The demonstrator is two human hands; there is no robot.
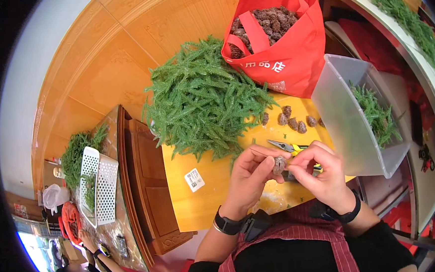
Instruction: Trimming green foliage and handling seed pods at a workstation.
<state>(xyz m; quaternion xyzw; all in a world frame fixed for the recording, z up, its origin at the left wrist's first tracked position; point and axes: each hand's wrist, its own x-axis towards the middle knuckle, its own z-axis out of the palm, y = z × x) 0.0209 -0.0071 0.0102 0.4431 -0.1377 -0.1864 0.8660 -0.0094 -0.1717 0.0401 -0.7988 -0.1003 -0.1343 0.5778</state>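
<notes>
A small brown pine cone (pixel 279 165) is pinched between the thumb and fingers of my left hand (pixel 250 176), above the yellow table's near edge. My right hand (pixel 323 172) is closed just to the cone's right, its thumb and fingertips pressed together. What those fingertips hold is too small to make out. Just beyond my hands lies a pair of pliers (pixel 282 145) with yellow and black handles, partly hidden by my fingers. Several loose pine cones (pixel 293 124) lie on the table behind the pliers.
Green artificial fir sprigs (pixel 205 99) are heaped at the table's far left. Behind stands a red bag (pixel 297 56) full of pine cones. A translucent bin (pixel 343 113) holding sprigs stands right. A white label (pixel 194 180) lies left. Another person (pixel 105 260) works beside a white basket (pixel 107 187).
</notes>
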